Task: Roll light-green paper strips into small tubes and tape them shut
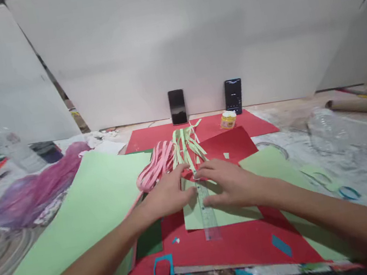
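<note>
My left hand (pixel 168 195) and my right hand (pixel 230 182) rest on a small light green paper piece (pixel 224 215) that lies on red paper (pixel 236 243). A clear plastic ruler (pixel 207 213) lies lengthwise on the green piece between the hands, and fingers of both hands touch its far end. Just beyond the fingers sits a bunch of cut green paper strips (pixel 187 145), with a pile of pink strips (pixel 156 164) to its left. Neither hand grips anything; the fingers press flat.
A large light green sheet (pixel 86 210) lies on the left, purple crumpled material (pixel 34 190) beyond it. Two phones (pixel 177 106) (pixel 233 95) lean on the white back wall, a small yellow jar (pixel 228 120) near them. A cardboard tube (pixel 364 106) lies far right.
</note>
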The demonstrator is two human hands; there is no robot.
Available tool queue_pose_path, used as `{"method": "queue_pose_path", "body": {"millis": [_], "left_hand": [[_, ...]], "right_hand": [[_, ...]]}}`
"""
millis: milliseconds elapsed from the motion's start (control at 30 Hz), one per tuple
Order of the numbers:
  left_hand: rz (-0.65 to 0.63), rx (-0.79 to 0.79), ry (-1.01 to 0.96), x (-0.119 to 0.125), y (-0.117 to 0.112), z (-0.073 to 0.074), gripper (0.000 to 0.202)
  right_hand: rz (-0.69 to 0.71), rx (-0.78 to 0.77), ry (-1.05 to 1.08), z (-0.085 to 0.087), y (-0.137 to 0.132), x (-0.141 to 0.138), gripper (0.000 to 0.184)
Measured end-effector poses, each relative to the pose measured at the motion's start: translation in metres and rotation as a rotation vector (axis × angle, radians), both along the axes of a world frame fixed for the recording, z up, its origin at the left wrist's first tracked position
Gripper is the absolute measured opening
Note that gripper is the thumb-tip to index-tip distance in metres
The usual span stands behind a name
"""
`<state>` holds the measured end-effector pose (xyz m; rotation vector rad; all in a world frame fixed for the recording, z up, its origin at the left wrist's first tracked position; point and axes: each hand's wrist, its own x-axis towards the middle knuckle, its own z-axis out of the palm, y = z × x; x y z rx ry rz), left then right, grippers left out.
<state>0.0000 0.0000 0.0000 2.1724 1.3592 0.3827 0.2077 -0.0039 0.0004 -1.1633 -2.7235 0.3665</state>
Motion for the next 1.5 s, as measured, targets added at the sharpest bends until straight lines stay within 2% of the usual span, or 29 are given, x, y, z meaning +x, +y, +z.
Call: {"method": "queue_pose_path", "body": {"millis": [133,267,367,533,700,833,1000,1133,1200,1300,1500], "left_hand": [[0.030,0.017,-0.001,-0.003,0.006,-0.001,0.045],[0.015,-0.163,-0.097,0.005,0.009,-0.004,0.045],[0.019,-0.209,-0.115,0.008,0.011,-0.004,0.044],[0.029,-0.260,-0.080,0.004,0.011,-0.004,0.041],[0.044,-0.333,-0.143,0.003,0.011,-0.006,0.038],[0.039,-0.320,-0.114,0.004,0.013,-0.005,0.037],[0.076,-0.225,-0.065,0.005,0.013,-0.004,0.029],[0.066,-0.441,-0.124,0.008,0.014,-0.004,0.031],[0.100,-0.498,-0.135,0.009,0.015,-0.004,0.034],[0.155,-0.439,-0.072,0.008,0.016,-0.005,0.036],[0.084,-0.334,0.040,0.008,0.017,-0.009,0.028]], "right_hand": [[0.060,-0.006,-0.021,-0.005,-0.004,0.004,0.057],[0.027,-0.049,-0.053,0.002,-0.004,0.014,0.057],[0.023,-0.089,-0.049,0.005,-0.003,0.019,0.059],[0.027,-0.033,0.036,-0.005,-0.008,0.017,0.054],[0.050,-0.029,0.098,-0.013,-0.011,0.014,0.053],[0.069,-0.029,0.113,-0.014,-0.011,0.016,0.056],[0.066,-0.040,0.117,-0.017,-0.012,0.017,0.057],[0.057,-0.041,0.110,-0.017,-0.013,0.017,0.057],[0.057,-0.031,0.107,-0.017,-0.013,0.017,0.057],[0.063,-0.024,0.105,-0.018,-0.012,0.018,0.057],[0.051,-0.044,0.118,-0.022,-0.012,0.020,0.066]]}}
